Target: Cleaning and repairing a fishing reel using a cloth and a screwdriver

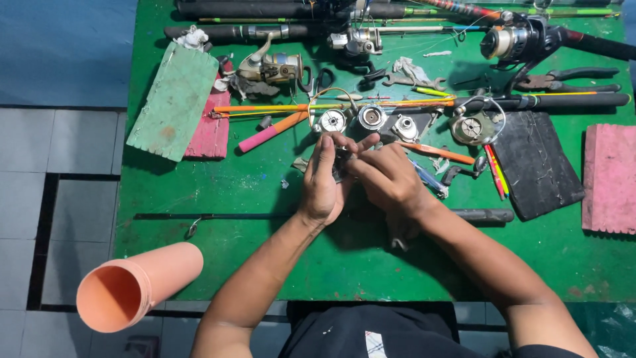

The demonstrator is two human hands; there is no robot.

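Above the middle of the green table (265,258), my left hand (323,182) and my right hand (387,178) meet around a small dark reel part (340,159). Fingertips of both hands pinch it, and most of it is hidden between them. Just beyond my fingers lie a silver spool (332,120), a round metal cup (371,117) and a grey reel piece (405,127). A thin dark rod (218,216) runs across the table under my wrists.
Fishing rods and spinning reels (517,40) crowd the far edge, with pliers (570,79). A green foam block (173,99), pink foam blocks (609,179), a black pad (536,162) and an open reel body (472,127) lie around. An orange tube (136,285) overhangs the near left edge.
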